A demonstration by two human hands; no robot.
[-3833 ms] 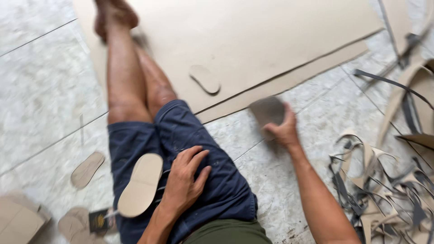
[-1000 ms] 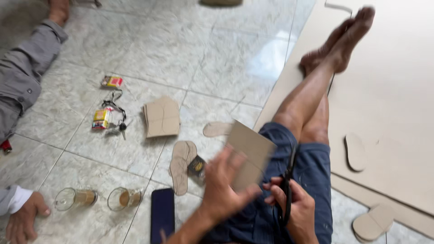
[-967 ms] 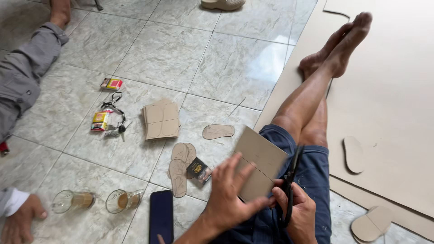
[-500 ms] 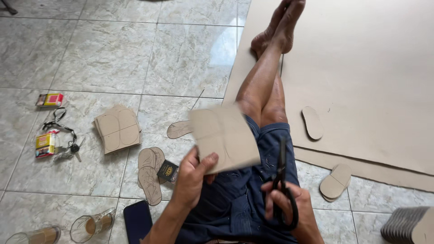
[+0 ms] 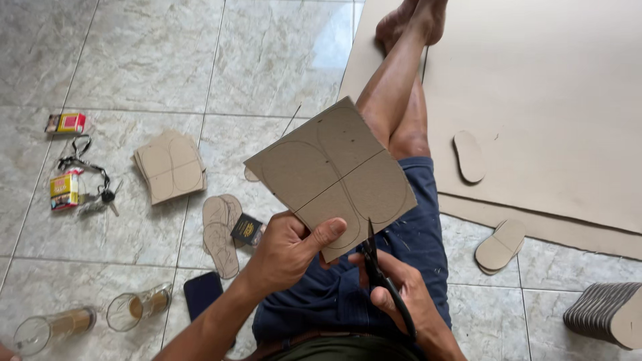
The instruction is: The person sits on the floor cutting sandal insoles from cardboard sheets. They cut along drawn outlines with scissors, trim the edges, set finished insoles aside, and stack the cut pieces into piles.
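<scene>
My left hand grips the near edge of a square cardboard piece with pencilled sole outlines, holding it up above my lap. My right hand holds black scissors, whose blades point up and touch the cardboard's lower edge. I sit on the tiled floor in blue shorts, legs stretched ahead.
A stack of marked cardboard squares and cut soles lie at left, with a small dark box, a phone, two glasses, keys and small packets. Large cardboard sheets lie at right, with sole cut-outs and a stack.
The view has swung from the right side of the floor to the left and closed in. My left hand has raised the cardboard square and the scissors have come up to its edge.
</scene>
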